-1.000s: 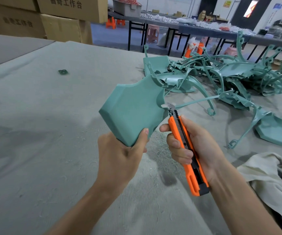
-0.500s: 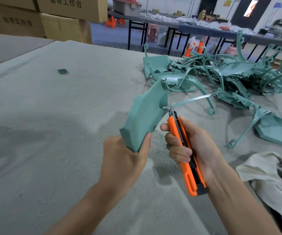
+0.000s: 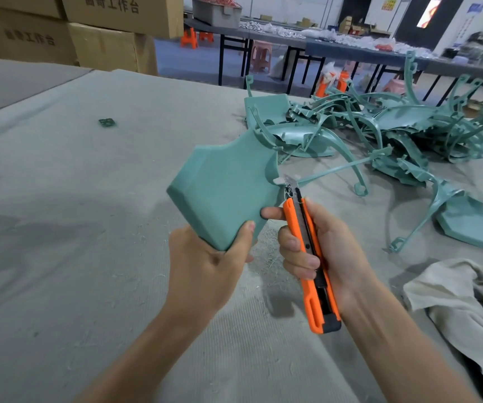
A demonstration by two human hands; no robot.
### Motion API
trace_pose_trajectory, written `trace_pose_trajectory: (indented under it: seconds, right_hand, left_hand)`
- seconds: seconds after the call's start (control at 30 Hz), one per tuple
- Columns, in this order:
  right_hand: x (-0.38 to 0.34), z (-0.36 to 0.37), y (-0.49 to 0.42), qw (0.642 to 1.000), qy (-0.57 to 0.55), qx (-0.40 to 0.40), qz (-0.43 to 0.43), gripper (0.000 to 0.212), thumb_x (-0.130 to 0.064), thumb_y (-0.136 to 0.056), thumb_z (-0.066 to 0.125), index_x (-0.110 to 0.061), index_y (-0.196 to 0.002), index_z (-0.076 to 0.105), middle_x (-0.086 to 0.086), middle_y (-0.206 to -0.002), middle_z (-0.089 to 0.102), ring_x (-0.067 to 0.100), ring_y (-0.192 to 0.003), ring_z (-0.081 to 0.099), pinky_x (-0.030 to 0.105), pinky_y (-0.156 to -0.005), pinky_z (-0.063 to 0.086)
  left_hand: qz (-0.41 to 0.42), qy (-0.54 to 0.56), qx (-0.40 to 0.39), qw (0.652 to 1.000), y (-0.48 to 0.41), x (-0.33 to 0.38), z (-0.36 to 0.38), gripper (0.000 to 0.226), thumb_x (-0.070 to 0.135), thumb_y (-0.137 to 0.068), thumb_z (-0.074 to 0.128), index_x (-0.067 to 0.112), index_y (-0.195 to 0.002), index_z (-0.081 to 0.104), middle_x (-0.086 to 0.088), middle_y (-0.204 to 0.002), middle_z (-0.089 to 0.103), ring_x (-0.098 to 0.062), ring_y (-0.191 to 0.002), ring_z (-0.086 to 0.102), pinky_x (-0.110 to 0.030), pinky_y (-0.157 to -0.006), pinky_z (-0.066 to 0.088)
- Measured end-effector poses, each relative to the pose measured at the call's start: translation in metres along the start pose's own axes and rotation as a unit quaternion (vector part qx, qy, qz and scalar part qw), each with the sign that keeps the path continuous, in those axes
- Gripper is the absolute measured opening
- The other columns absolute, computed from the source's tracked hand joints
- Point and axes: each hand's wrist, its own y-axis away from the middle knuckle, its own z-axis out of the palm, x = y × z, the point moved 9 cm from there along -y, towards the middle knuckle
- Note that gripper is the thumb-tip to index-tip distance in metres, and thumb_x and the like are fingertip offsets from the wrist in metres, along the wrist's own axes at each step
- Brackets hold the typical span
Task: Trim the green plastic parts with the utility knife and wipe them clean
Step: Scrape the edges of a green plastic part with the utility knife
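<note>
My left hand (image 3: 205, 266) grips the lower corner of a flat green plastic part (image 3: 225, 187), held up above the table with its broad face toward me. A thin green runner (image 3: 336, 167) sticks out from the part's right edge. My right hand (image 3: 324, 248) grips an orange utility knife (image 3: 310, 257), blade up. The short blade tip (image 3: 289, 180) touches the part's right edge where the runner joins. My right thumb rests against that edge.
A pile of green plastic parts (image 3: 379, 126) lies on the grey cloth-covered table (image 3: 74, 228) at the right. A beige rag (image 3: 461, 298) sits at the lower right. Plastic shavings (image 3: 263, 237) lie under my hands. Cardboard boxes (image 3: 103, 30) stand at the back left.
My left hand turned the green part from edge-on back to face me. The knife stays at the same spot on the part's right edge.
</note>
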Motion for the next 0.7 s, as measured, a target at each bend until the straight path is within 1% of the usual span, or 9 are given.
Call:
trace_pose_trajectory:
  seconds: [0.03,0.13,0.23,0.33,0.4,0.47,0.53,0.6,0.7]
  right_hand:
    - [-0.001,0.0,0.0,1.0,0.002,-0.003,-0.002,0.047,-0.039,-0.098,0.038,-0.002,-0.103,0.068,0.003,-0.049,0.044,0.006,-0.027,0.031,0.016,-0.027,0.028]
    - [-0.001,-0.002,0.001,1.0,0.008,-0.007,-0.002,0.052,-0.039,-0.103,0.033,-0.002,-0.104,0.069,0.004,-0.05,0.045,0.006,-0.027,0.031,0.016,-0.027,0.028]
    - [-0.002,-0.004,0.001,1.0,0.013,-0.01,0.007,0.053,-0.04,-0.103,0.033,-0.002,-0.103,0.071,0.004,-0.05,0.045,0.006,-0.027,0.031,0.015,-0.028,0.028]
    - [0.0,-0.003,0.004,0.999,0.032,-0.023,0.032,0.054,-0.041,-0.1,0.036,-0.005,-0.1,0.075,0.004,-0.051,0.045,0.006,-0.027,0.031,0.015,-0.028,0.027]
    - [0.007,0.003,0.006,0.996,0.055,-0.044,0.055,0.051,-0.042,-0.095,0.04,-0.007,-0.103,0.076,0.004,-0.051,0.046,0.007,-0.028,0.032,0.015,-0.028,0.028]
    - [0.009,0.01,0.007,0.995,0.061,-0.066,0.052,0.052,-0.044,-0.092,0.042,-0.006,-0.107,0.075,0.005,-0.052,0.047,0.007,-0.028,0.033,0.016,-0.028,0.03]
    - [0.003,0.012,0.008,0.996,0.049,-0.073,0.021,0.055,-0.045,-0.093,0.041,-0.004,-0.11,0.074,0.004,-0.052,0.048,0.007,-0.029,0.033,0.017,-0.028,0.03]
    - [-0.008,0.009,0.009,0.996,0.044,-0.068,-0.026,0.055,-0.044,-0.097,0.038,-0.004,-0.109,0.073,0.004,-0.051,0.048,0.007,-0.029,0.033,0.017,-0.029,0.03]
    - [-0.029,-0.001,0.012,0.989,0.084,-0.01,-0.125,0.054,-0.049,-0.1,0.038,-0.009,-0.1,0.074,0.004,-0.053,0.047,0.009,-0.032,0.033,0.018,-0.033,0.031]
  left_hand:
    - [-0.017,0.036,-0.01,0.999,-0.001,-0.002,0.001,0.022,0.014,-0.083,0.074,0.032,-0.073,0.068,0.01,-0.066,0.072,-0.009,-0.056,0.07,-0.032,-0.043,0.056]
    - [-0.057,0.104,-0.03,0.993,-0.002,-0.007,0.004,0.022,0.006,-0.084,0.072,0.028,-0.083,0.07,0.005,-0.071,0.074,-0.016,-0.063,0.073,-0.029,-0.048,0.057]
    - [-0.077,0.118,-0.036,0.989,-0.004,-0.012,0.006,0.017,0.006,-0.084,0.071,0.023,-0.087,0.07,0.003,-0.073,0.074,-0.017,-0.063,0.073,-0.026,-0.047,0.055]
    - [-0.091,0.131,-0.051,0.986,-0.007,-0.016,0.008,0.015,0.006,-0.085,0.07,0.018,-0.092,0.071,0.0,-0.075,0.075,-0.021,-0.064,0.073,-0.029,-0.049,0.056]
    - [-0.095,0.138,-0.054,0.984,-0.011,-0.017,0.006,0.012,0.005,-0.085,0.07,0.013,-0.094,0.071,-0.002,-0.075,0.075,-0.022,-0.065,0.073,-0.03,-0.05,0.056]
    - [-0.103,0.15,-0.052,0.982,-0.014,-0.019,0.002,0.012,0.005,-0.085,0.069,0.009,-0.096,0.071,-0.004,-0.077,0.075,-0.024,-0.066,0.073,-0.031,-0.051,0.057]
    - [-0.108,0.155,-0.054,0.98,-0.015,-0.02,0.001,0.013,0.005,-0.085,0.069,0.008,-0.098,0.071,-0.006,-0.079,0.075,-0.027,-0.068,0.073,-0.033,-0.053,0.057]
    - [-0.115,0.153,-0.049,0.98,-0.015,-0.021,0.0,0.013,0.005,-0.085,0.069,0.008,-0.098,0.071,-0.007,-0.079,0.075,-0.027,-0.068,0.073,-0.035,-0.053,0.058]
    - [-0.121,0.131,-0.043,0.983,-0.013,-0.022,0.0,0.01,0.008,-0.084,0.072,0.013,-0.093,0.072,-0.003,-0.076,0.075,-0.025,-0.066,0.073,-0.037,-0.052,0.059]
